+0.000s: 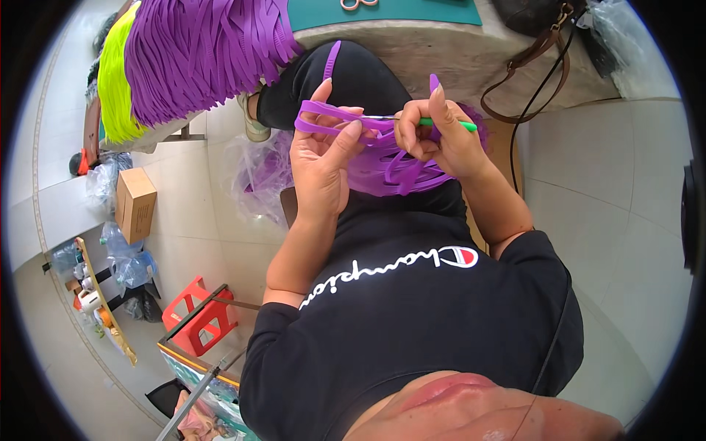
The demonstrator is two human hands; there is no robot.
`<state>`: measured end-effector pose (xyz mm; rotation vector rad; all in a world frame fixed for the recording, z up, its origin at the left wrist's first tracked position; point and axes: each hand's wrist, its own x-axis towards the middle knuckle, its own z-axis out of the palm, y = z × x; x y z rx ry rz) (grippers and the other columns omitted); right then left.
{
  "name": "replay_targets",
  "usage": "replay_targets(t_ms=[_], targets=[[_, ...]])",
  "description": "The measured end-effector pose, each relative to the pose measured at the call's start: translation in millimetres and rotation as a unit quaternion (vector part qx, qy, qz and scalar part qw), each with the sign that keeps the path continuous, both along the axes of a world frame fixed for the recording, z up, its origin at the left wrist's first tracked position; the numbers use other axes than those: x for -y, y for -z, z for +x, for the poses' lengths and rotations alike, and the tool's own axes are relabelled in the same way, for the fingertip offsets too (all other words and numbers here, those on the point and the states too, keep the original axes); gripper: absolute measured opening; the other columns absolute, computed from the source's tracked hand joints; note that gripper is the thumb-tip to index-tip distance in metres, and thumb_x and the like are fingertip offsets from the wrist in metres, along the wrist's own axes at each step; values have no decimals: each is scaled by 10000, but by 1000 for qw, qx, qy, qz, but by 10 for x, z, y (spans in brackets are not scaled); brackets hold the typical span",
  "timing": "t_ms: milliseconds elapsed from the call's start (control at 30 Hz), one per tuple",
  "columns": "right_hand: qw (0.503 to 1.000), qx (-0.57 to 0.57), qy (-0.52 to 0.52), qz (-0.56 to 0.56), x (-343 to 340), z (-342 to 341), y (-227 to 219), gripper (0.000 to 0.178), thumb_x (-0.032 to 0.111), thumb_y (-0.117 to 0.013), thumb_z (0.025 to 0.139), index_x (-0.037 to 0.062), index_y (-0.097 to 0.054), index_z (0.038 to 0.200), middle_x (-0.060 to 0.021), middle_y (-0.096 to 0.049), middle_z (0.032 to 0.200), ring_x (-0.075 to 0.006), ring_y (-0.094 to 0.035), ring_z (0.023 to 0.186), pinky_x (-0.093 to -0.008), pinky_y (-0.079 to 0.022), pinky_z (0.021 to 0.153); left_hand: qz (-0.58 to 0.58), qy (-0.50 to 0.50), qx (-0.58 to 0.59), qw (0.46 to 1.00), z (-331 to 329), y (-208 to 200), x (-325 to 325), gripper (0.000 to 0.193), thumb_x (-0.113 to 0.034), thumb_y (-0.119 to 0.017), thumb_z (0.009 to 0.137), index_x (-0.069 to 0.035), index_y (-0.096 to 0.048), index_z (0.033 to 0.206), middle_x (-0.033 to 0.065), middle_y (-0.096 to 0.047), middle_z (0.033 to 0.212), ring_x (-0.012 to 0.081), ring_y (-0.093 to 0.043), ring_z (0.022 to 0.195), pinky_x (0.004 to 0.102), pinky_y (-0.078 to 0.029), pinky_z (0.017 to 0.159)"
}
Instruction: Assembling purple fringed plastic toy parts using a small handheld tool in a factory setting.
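My left hand [321,165] is raised over my lap, its thumb and fingers closed on a looped purple rubbery strap [312,108]. The strap's notched end sticks up past the fingertips. My right hand [462,151] grips a slim tool with a bright green handle [468,126]. Its thin metal tip points left and meets the strap near my left fingertips; the exact kind of tool is not clear. A piece of purple strap also shows by my right thumb. Beneath both hands, a heap of purple straps [412,180] lies in my lap.
On the covered table ahead lie many purple straps [198,59], yellow-green straps [118,103] and a teal mat [397,13] with scissors [359,4]. A brown bag strap [489,110] hangs at the right. Leftward stand a cardboard box [134,206] and a red stool [193,316].
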<state>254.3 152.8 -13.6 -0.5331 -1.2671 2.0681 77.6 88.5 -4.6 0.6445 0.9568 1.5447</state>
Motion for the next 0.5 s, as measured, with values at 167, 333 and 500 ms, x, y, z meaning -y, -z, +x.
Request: replay_targets(t_ms=[167, 333, 500], targets=[[1000, 18, 10, -6, 6, 23, 6, 707, 646, -259, 945, 36, -530, 712, -58, -497, 663, -50, -354, 488, -182, -210, 420, 33, -18, -14, 999, 35, 41, -15, 565, 46, -630, 860, -15, -400, 1373, 88, -644, 1033, 170, -645, 907, 305, -529, 822], [990, 66, 22, 120, 75, -6, -102, 689, 588, -286, 973, 4, -559, 729, -62, -511, 681, -74, -410, 540, -219, -271, 464, 75, -58, -139, 986, 74, 60, 6, 533, 50, -632, 862, 12, -422, 1350, 78, -649, 1020, 130, -630, 906, 275, -508, 836], [967, 25, 79, 242, 119, -28, -151, 669, 562, -326, 976, -11, -574, 735, -55, -543, 738, -98, -449, 594, -236, -304, 515, 79, -112, -206, 969, 77, 23, -6, 450, 39, -628, 871, 19, -479, 1296, 80, -649, 1006, 118, -620, 889, 259, -505, 818]])
